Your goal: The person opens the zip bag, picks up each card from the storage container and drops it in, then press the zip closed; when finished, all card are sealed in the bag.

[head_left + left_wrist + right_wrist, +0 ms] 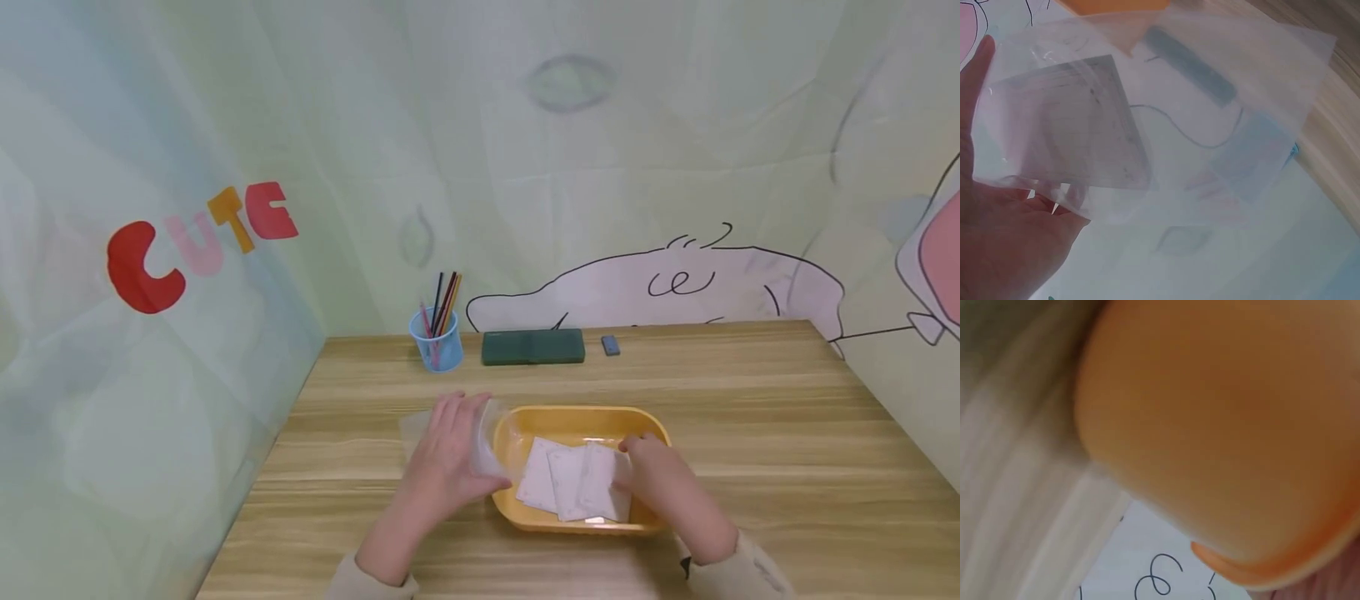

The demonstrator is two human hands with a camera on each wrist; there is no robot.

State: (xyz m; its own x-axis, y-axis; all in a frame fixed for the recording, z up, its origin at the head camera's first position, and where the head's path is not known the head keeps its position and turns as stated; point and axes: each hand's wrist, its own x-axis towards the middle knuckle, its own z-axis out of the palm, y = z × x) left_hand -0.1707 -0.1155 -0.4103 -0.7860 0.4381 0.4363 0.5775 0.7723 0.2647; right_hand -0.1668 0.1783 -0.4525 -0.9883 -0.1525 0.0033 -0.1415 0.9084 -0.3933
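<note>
My left hand (447, 454) grips a translucent plastic bag (1285, 69) at the tray's left end, thumb on one side and fingers on the other. Inside the bag, the left wrist view shows a squarish card (1075, 125) through the film. An orange-yellow tray (577, 412) holds several white cards (540, 475), overlapping in a loose fan. Reaching over the tray's right end, my right hand (660, 479) has curled fingers and pinches at the edge of the rightmost card (600, 479); its fingertips are partly hidden. Up close, the right wrist view shows mostly the tray's wall (1222, 425).
At the back of the wooden table (360, 400) stand a light-blue cup (441, 354) of pencils, a dark green case (532, 347) and a small blue-grey eraser (611, 345). A printed cloth (480, 167) hangs behind and at both sides.
</note>
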